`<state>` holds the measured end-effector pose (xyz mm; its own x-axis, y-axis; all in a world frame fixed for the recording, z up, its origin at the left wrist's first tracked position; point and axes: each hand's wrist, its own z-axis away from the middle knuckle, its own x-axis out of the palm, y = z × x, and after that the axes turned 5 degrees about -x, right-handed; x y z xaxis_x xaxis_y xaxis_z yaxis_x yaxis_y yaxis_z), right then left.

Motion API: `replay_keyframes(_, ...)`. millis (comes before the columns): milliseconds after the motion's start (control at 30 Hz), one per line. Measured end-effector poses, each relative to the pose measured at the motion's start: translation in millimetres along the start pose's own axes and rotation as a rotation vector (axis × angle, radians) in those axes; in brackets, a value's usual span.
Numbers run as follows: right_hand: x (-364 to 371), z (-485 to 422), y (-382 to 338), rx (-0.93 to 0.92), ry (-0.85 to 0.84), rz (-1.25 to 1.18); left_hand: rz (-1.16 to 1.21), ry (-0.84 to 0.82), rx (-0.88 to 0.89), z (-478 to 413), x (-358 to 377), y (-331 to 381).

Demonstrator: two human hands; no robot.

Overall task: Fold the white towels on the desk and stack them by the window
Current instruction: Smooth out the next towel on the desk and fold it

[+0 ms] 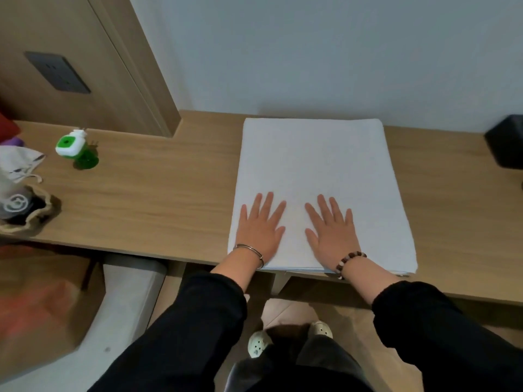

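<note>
A white towel (pixel 314 162) lies flat as a large rectangle on the wooden desk (pixel 158 199), reaching from the wall to the front edge. Layered edges show at its near side. My left hand (pixel 260 227) rests palm down on the towel's near left part, fingers straight and spread. My right hand (pixel 331 230) lies flat beside it on the near middle, fingers also spread. Both hands press on the cloth and grip nothing.
A green and white plug-in device (pixel 74 147) stands at the desk's left. A cloth bag and a dark pouch (pixel 22 205) sit at the far left edge. A black object (pixel 506 142) is at the right by the wall. A grey seat (pixel 124 301) stands below the desk.
</note>
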<state>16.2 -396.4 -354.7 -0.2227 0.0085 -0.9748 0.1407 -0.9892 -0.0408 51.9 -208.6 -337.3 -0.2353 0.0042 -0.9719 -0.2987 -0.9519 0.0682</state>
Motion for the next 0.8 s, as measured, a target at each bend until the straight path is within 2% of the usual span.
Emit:
replay_keyframes(67,-1,3,15,0.096,0.002,-0.032,-0.014,-0.029,-0.027,-2,7,0)
replay_keyframes(167,-10,3,37,0.358,-0.008,-0.197,0.001,-0.020,-0.106,-12,6,3)
replay_keyframes(200,-16,-5,39,0.370,0.009,-0.243,0.022,-0.011,-0.128,-21,2,7)
replay_keyframes(300,-36,-44,38,0.212,0.117,-0.275,0.053,0.031,-0.104,-62,-16,26)
replay_keyframes(400,-39,-75,54,0.101,0.037,-0.158,0.023,0.009,-0.022,-99,-28,42)
replay_keyframes(467,-32,-80,78,0.089,-0.039,-0.059,-0.027,-0.045,0.002,-114,-26,40)
replay_keyframes(567,-37,-90,117,0.110,-0.015,0.014,-0.089,-0.030,0.035,-139,-31,29)
replay_keyframes(700,-70,-134,155,0.169,-0.036,-0.028,-0.106,-0.093,0.007,-191,-61,15)
replay_keyframes(800,-95,-178,171,0.034,-0.101,-0.086,-0.075,-0.149,-0.004,-235,-85,9)
